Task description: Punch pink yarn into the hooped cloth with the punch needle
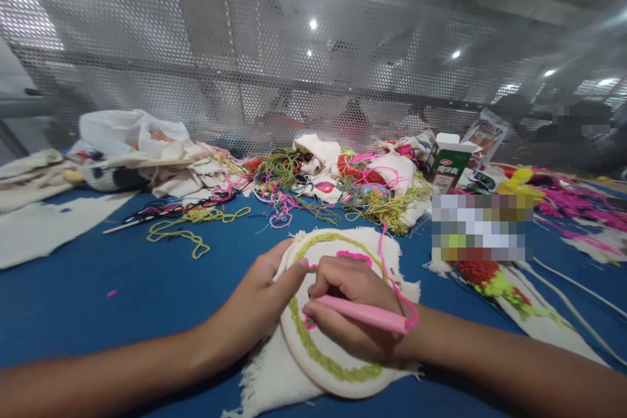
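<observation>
An embroidery hoop (327, 366) with cream cloth lies on the blue table (122, 294) in front of me. A green yarn ring and pink stitches show on the cloth. My left hand (257, 304) grips the hoop's left rim, thumb on the cloth. My right hand (350, 307) holds a pink punch needle (365, 315), its tip down on the cloth near a pink patch. A pink yarn strand (386, 268) runs from the tool's back end up over the hoop.
Tangled green, yellow and pink yarn (289, 186) and cloth scraps are piled at the back. A white plastic bag (130, 134) lies at left, a green carton (447, 163) at right. Another stitched cloth strip (509, 290) lies at right. A perforated metal screen (294, 52) stands behind.
</observation>
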`<state>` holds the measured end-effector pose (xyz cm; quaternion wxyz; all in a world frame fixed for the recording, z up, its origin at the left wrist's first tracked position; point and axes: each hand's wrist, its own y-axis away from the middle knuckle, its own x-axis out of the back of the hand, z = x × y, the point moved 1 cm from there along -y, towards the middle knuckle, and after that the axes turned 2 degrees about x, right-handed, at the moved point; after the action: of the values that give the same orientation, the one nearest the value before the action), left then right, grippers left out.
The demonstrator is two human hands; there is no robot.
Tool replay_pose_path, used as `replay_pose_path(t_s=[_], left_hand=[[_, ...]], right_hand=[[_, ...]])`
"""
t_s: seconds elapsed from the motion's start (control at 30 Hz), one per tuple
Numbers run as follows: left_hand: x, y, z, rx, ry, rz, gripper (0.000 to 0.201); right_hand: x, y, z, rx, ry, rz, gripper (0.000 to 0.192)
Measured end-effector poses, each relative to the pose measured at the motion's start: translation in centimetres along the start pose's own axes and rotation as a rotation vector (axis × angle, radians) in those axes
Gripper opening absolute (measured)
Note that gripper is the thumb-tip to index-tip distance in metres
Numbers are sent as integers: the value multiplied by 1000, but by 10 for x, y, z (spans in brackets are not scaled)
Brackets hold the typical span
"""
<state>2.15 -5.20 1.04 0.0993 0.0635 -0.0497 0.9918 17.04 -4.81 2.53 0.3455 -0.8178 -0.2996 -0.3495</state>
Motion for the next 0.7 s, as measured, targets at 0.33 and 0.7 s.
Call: replay_pose_path(t_s=[0.33,0.7], left_hand=[[-1,-1,-1,15,-8,11,40],[0,-2,-3,11,-23,3,37]], right_hand=[[0,-1,0,-116,-44,54,11],[2,-1,0,-366,-360,61,7]])
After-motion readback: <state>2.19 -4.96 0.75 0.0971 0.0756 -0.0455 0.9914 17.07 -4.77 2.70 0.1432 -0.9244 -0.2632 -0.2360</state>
